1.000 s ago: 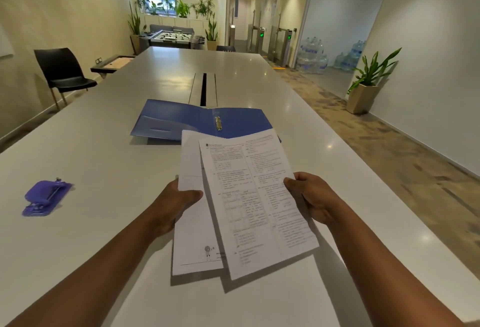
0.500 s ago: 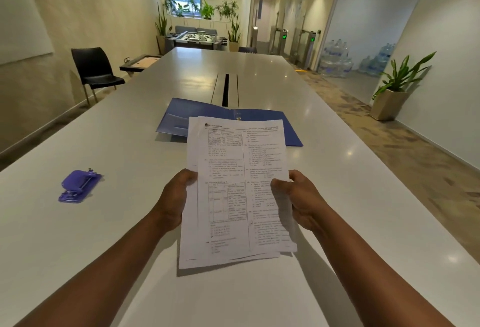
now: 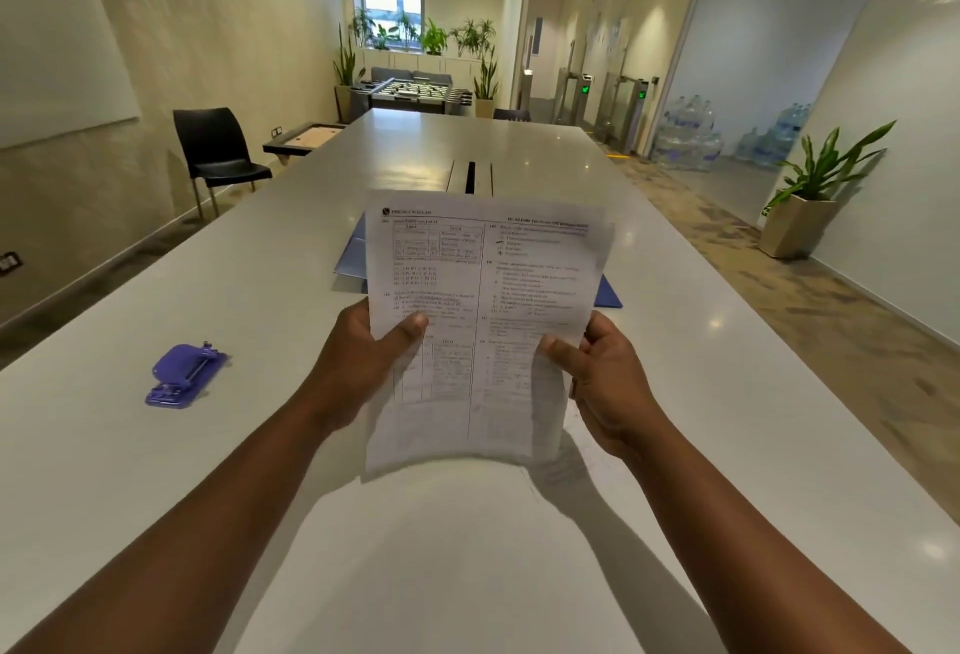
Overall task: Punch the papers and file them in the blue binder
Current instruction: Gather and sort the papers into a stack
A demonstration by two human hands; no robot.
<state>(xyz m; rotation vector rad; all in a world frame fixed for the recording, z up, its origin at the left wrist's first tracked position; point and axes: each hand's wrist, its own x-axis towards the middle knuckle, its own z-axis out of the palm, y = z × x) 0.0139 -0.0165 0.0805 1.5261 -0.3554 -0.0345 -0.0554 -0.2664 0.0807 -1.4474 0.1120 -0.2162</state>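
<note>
Both hands hold a squared stack of printed white papers [image 3: 483,290] upright above the long white table [image 3: 156,471]. My left hand [image 3: 363,357] grips the stack's left edge, thumb on the front sheet. My right hand [image 3: 597,373] grips the right edge the same way. The open blue binder [image 3: 349,258] lies flat on the table behind the papers; only its left flap and right corner show, and its rings are hidden. A purple hole punch [image 3: 183,375] sits on the table to the left, well apart from my left hand.
A cable slot [image 3: 470,177] runs down the table's middle beyond the binder. A black chair [image 3: 215,154] stands by the left wall. A potted plant [image 3: 810,196] is on the floor to the right, with water bottles [image 3: 691,134] behind it.
The two fanned sheets have been brought together into one aligned stack and tilted up toward the camera, now covering most of the binder. My view has lifted a little.
</note>
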